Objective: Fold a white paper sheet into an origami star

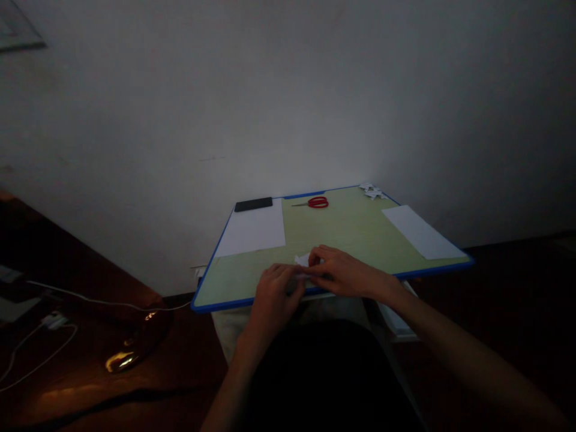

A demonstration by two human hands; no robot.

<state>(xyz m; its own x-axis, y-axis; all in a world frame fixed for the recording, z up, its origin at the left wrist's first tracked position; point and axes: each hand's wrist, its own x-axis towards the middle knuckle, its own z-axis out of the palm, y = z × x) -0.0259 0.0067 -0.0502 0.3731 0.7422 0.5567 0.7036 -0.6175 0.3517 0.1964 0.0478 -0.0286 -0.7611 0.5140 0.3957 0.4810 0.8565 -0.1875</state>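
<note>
A pale green board with a blue rim [351, 231] rests in front of me against the wall. At its near edge both hands press on a small folded piece of white paper [302, 260]. My left hand [273, 294] has its fingers curled down onto the paper. My right hand [344, 273] pinches the same piece from the right. Most of the paper is hidden under my fingers.
On the board lie a white sheet [254, 231] at the left, a white strip [420, 231] at the right, red-handled scissors [315, 203], a black flat object [253, 204] and several paper scraps [372, 191] at the far corner. White cables [67, 294] run over dark furniture at the left.
</note>
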